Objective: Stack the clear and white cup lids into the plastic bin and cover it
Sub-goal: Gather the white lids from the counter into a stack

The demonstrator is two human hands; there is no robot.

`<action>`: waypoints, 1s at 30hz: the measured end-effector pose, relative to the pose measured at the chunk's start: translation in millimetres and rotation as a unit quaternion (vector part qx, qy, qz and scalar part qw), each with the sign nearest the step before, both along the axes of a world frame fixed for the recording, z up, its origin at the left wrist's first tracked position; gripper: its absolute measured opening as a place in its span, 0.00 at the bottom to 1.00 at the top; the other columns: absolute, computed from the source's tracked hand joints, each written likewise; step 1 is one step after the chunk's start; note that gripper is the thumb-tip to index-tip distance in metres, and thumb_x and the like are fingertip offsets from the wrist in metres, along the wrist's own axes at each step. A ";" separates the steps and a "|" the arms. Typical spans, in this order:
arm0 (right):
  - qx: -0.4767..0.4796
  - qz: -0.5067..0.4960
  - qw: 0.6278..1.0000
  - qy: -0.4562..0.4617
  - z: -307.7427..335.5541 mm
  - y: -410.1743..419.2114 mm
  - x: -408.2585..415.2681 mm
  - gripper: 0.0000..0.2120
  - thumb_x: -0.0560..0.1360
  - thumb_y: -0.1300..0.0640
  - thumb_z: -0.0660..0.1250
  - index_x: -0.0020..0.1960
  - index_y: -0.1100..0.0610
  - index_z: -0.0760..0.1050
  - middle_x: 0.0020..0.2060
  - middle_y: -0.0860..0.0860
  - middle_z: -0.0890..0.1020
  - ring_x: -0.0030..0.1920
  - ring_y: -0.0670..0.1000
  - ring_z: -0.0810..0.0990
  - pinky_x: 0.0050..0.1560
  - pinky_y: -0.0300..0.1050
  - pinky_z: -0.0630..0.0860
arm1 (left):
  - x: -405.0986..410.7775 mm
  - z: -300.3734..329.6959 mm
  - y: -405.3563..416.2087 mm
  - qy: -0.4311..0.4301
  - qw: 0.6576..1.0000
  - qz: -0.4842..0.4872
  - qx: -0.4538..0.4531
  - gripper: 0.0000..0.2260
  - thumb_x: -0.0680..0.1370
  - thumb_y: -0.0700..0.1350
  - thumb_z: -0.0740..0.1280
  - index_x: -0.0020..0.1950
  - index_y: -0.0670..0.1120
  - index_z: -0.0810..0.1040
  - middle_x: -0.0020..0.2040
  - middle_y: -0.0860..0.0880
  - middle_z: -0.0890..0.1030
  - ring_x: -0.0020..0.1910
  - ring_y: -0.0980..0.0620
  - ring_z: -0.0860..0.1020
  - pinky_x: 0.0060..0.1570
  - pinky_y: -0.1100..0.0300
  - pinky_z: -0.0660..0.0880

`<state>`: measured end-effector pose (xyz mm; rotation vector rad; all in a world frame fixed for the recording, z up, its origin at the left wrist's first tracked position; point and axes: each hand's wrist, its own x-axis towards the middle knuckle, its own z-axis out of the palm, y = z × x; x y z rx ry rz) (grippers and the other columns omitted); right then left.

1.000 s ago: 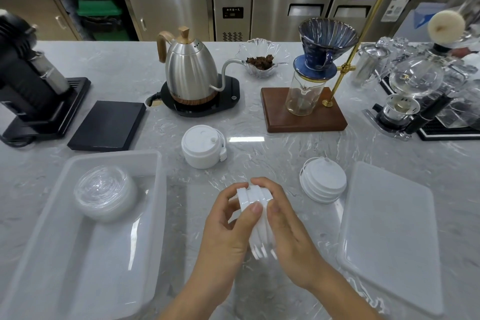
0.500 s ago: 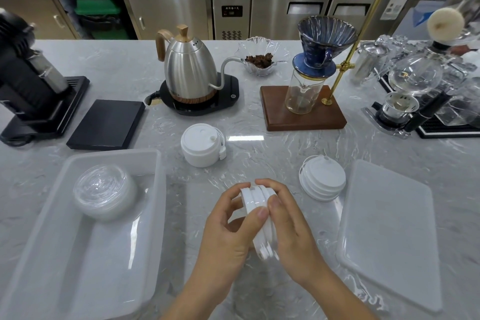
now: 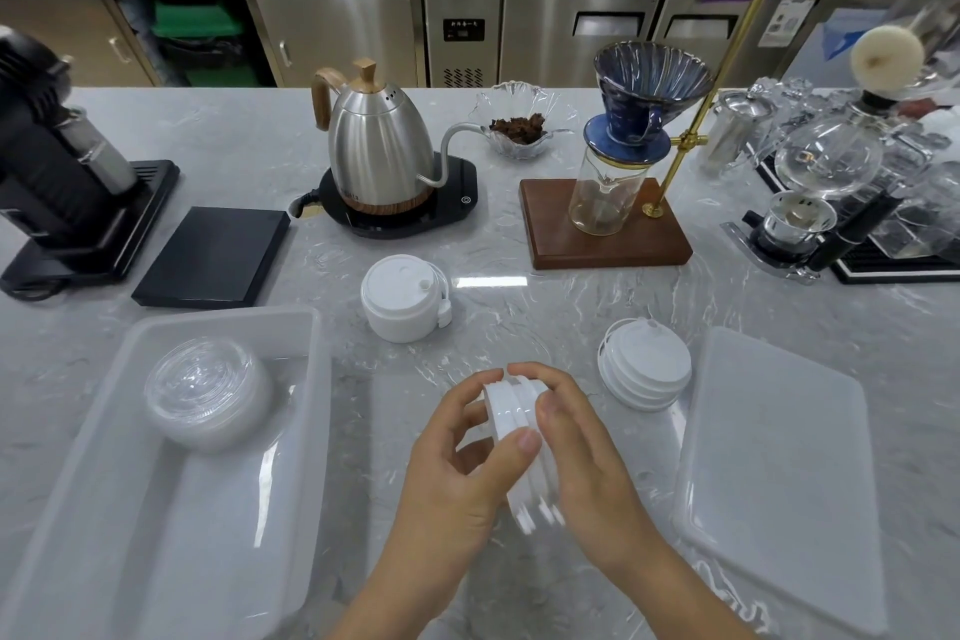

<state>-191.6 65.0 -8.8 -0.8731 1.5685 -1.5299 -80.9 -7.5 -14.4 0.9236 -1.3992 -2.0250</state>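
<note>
Between both palms, held on edge above the counter: small stack of white lids point(image 3: 519, 437), left hand point(image 3: 457, 478) & right hand point(image 3: 587, 468) clamped on either side, prob. to square rims before binning. Plastic bin point(image 3: 311, 431) w/ clear lids point(image 3: 205, 390) sits left; bin cover point(image 3: 779, 473) right; two more white stacks beyond.

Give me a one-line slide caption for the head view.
Both hands, left hand and right hand, hold white lids on edge between bin and bin cover.

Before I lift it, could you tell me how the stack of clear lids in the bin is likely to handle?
The clear lid stack looks thin-walled, so probably light and easily squashed. It stands loosely nested in the bin, so it may slide apart if gripped only at the top.
</note>
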 end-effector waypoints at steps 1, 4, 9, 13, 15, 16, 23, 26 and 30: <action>-0.003 0.001 1.000 0.006 1.3 -0.2 1.3 0.19 0.78 0.41 0.55 0.63 0.47 0.74 0.51 0.46 0.83 0.53 0.48 0.83 0.53 0.38 0.78 | 0.1 0.3 -0.1 -0.002 1.000 0.000 -0.004 0.25 0.65 0.58 0.77 0.61 0.61 0.80 0.55 0.52 0.85 0.51 0.47 0.86 0.45 0.47 0.85; -0.006 0.004 1.000 0.015 2.6 0.3 3.0 0.16 0.81 0.45 0.55 0.63 0.49 0.74 0.51 0.44 0.83 0.52 0.45 0.83 0.51 0.33 0.76 | -0.3 -0.2 0.5 -0.008 1.000 -0.001 -0.013 0.26 0.65 0.59 0.77 0.62 0.62 0.80 0.55 0.53 0.85 0.52 0.48 0.86 0.47 0.46 0.85; -0.002 -0.003 1.000 0.023 3.1 1.3 2.9 0.14 0.82 0.50 0.54 0.61 0.46 0.75 0.49 0.43 0.83 0.50 0.43 0.82 0.50 0.30 0.74 | -1.4 -1.3 1.1 -0.005 1.000 0.006 -0.005 0.24 0.64 0.58 0.77 0.59 0.62 0.82 0.54 0.51 0.86 0.50 0.47 0.87 0.46 0.46 0.85; 0.006 0.000 1.000 0.020 3.9 1.5 2.2 0.15 0.81 0.49 0.54 0.62 0.47 0.75 0.51 0.43 0.83 0.52 0.43 0.82 0.51 0.30 0.74 | -3.0 -0.3 0.7 0.004 1.000 0.011 0.016 0.24 0.62 0.57 0.77 0.58 0.60 0.83 0.53 0.49 0.87 0.49 0.47 0.87 0.44 0.46 0.85; 0.010 0.001 1.000 0.019 3.5 2.0 1.9 0.15 0.81 0.49 0.54 0.63 0.48 0.75 0.52 0.42 0.83 0.54 0.42 0.81 0.52 0.30 0.74 | -3.6 0.8 0.9 0.008 1.000 0.012 0.025 0.24 0.62 0.57 0.77 0.58 0.59 0.83 0.53 0.47 0.87 0.49 0.47 0.87 0.41 0.49 0.84; 0.013 0.001 1.000 0.019 3.4 2.6 1.5 0.15 0.81 0.48 0.54 0.63 0.47 0.74 0.53 0.42 0.83 0.55 0.42 0.81 0.53 0.30 0.74 | -4.3 1.4 1.0 0.010 0.999 0.012 0.029 0.25 0.61 0.57 0.77 0.58 0.59 0.83 0.53 0.47 0.87 0.49 0.47 0.87 0.40 0.51 0.84; 0.021 0.004 1.000 0.012 5.1 2.6 -1.5 0.16 0.81 0.45 0.53 0.64 0.43 0.74 0.56 0.42 0.82 0.58 0.46 0.81 0.59 0.43 0.78 | -8.5 3.1 -0.7 0.006 0.999 0.017 0.033 0.26 0.61 0.59 0.76 0.58 0.58 0.83 0.52 0.45 0.86 0.50 0.46 0.87 0.42 0.48 0.83; 0.018 0.003 1.000 0.001 6.6 2.0 -2.1 0.15 0.81 0.46 0.53 0.63 0.43 0.74 0.55 0.43 0.83 0.57 0.47 0.82 0.58 0.42 0.79 | -8.5 4.7 -1.0 0.001 0.999 0.012 0.036 0.25 0.64 0.58 0.75 0.60 0.58 0.82 0.53 0.46 0.86 0.51 0.45 0.86 0.40 0.50 0.83; 0.019 -0.006 1.000 -0.012 7.4 0.9 -4.0 0.16 0.80 0.45 0.53 0.63 0.44 0.74 0.57 0.46 0.83 0.57 0.49 0.83 0.56 0.43 0.79 | -8.2 6.5 -3.1 -0.003 0.999 0.006 0.049 0.17 0.70 0.54 0.71 0.60 0.59 0.82 0.52 0.47 0.87 0.49 0.45 0.87 0.38 0.53 0.82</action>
